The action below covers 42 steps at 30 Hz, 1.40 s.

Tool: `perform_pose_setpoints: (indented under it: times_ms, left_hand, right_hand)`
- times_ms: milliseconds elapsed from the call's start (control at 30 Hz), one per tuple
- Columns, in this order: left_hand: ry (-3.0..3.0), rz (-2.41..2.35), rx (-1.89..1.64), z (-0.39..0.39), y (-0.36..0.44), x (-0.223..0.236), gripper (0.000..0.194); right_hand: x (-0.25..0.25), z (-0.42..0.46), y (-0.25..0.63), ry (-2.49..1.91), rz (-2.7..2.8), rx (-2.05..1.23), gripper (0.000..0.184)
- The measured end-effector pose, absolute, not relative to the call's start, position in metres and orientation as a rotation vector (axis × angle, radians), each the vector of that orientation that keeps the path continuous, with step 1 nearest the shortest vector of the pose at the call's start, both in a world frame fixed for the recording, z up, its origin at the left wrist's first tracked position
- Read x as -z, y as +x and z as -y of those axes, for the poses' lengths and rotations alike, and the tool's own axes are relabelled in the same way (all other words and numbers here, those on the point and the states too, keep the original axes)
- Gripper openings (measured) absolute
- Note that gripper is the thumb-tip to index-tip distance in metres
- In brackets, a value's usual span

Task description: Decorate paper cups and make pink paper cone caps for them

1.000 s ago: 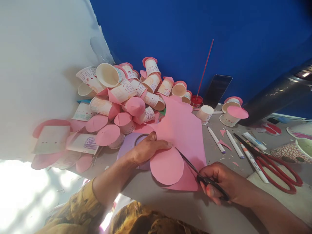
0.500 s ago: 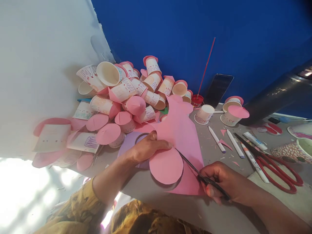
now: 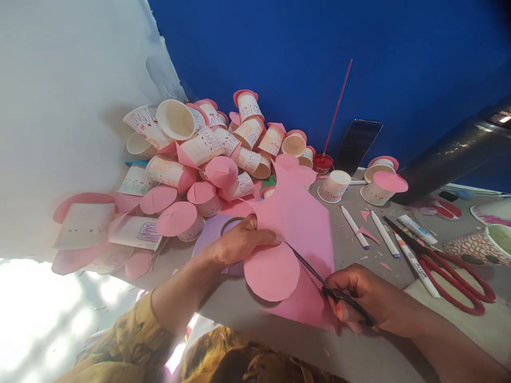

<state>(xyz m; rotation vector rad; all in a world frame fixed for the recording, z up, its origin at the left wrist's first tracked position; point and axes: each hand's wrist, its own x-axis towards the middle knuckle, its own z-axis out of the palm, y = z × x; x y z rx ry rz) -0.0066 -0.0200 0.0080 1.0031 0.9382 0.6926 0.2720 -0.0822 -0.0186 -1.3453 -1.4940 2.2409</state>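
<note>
My left hand (image 3: 239,240) pinches the top edge of a pink paper circle (image 3: 271,272) that is still joined to a large pink sheet (image 3: 301,221) lying on the grey table. My right hand (image 3: 365,298) is closed round the handles of black scissors (image 3: 319,276). Their blades run up along the right edge of the circle toward my left thumb. A purple paper piece (image 3: 209,234) lies under my left hand.
A heap of decorated paper cups with pink paper discs (image 3: 207,159) fills the back left. Red-handled scissors (image 3: 447,263), several markers (image 3: 383,234), a glue tube (image 3: 417,230), a red paint pot with a stick (image 3: 322,164), a phone (image 3: 356,144) and more cups (image 3: 335,186) lie to the right.
The pink sheet has turned a little, its lower corner swinging down toward me. The circle has shifted slightly left. Both hands keep their grips.
</note>
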Motion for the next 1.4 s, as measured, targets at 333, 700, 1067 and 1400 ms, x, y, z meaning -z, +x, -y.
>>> perform_pose_setpoints:
  times_ms: [333,700,1067,1400]
  left_hand:
    - [0.947,-0.916,-0.690,0.020,-0.007,-0.007,0.042]
    - [0.961,-1.012,-0.744,0.023,-0.006,-0.003,0.034]
    - [1.007,-0.997,-0.690,0.023,-0.004,-0.006,0.027]
    - [0.995,-1.007,-0.713,0.022,-0.002,-0.008,0.023]
  right_hand:
    - [0.033,0.079,0.274,-1.318,1.383,-2.128,0.050]
    - [0.030,0.078,0.273,-1.321,1.442,-2.103,0.064]
    - [0.031,0.077,0.273,-1.304,1.452,-2.116,0.074]
    - [0.029,0.078,0.274,-1.332,1.471,-2.111,0.074]
